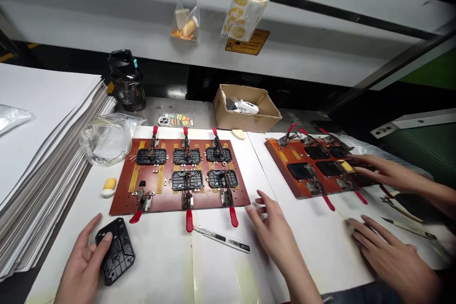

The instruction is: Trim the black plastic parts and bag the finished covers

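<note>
My left hand (83, 263) grips a black ribbed plastic cover (116, 251) by its left edge, thumb on top, above the white table at the lower left. Beyond it lies a reddish-brown fixture board (121, 194) with red-handled toggle clamps. Several similar covers are set on the board, most under clamp arms. At the front left, one toggle clamp (141, 197) stands with no cover beneath it. My right hand (270, 223) is at the board's near right corner, fingers apart and holding nothing. A utility knife (223, 239) lies between my hands.
Another person's hands (388, 251) work at a second clamp board (292, 185) on the right, one holding a yellow pad (346, 166). Pliers (402, 209) lie beside it. A paper stack (42, 104) stands left. A cardboard box (245, 116) and phone (176, 119) are behind.
</note>
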Available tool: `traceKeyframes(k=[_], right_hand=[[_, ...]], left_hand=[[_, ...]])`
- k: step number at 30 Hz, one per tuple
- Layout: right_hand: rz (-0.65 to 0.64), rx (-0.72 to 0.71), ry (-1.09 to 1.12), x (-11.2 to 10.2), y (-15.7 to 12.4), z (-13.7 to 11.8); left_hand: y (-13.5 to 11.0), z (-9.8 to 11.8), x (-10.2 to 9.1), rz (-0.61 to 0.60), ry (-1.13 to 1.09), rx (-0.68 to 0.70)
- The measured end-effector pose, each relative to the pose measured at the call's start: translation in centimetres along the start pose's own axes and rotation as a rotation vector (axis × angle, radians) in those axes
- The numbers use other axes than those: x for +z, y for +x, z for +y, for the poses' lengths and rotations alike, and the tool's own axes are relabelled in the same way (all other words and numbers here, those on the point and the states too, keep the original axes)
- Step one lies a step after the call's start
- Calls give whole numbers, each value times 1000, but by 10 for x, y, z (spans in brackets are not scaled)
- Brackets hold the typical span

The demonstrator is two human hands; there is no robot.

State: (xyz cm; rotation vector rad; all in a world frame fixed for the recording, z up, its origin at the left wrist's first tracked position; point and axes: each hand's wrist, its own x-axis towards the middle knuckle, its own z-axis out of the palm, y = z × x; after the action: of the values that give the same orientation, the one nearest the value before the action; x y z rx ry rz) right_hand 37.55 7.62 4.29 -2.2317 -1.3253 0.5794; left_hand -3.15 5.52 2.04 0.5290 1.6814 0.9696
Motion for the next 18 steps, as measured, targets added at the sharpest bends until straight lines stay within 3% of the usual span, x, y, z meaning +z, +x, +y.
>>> traceKeyframes(k=[5,14,18], right_hand=[[-70,-98,-66,24,13,17],[10,-116,-3,30,8,17],[-4,-127,-27,15,1,8]], left_hand=[[8,-5,-4,-49,68,-3],[10,-11,-3,-88,118,62],[7,-12,-2,-42,95,93]])
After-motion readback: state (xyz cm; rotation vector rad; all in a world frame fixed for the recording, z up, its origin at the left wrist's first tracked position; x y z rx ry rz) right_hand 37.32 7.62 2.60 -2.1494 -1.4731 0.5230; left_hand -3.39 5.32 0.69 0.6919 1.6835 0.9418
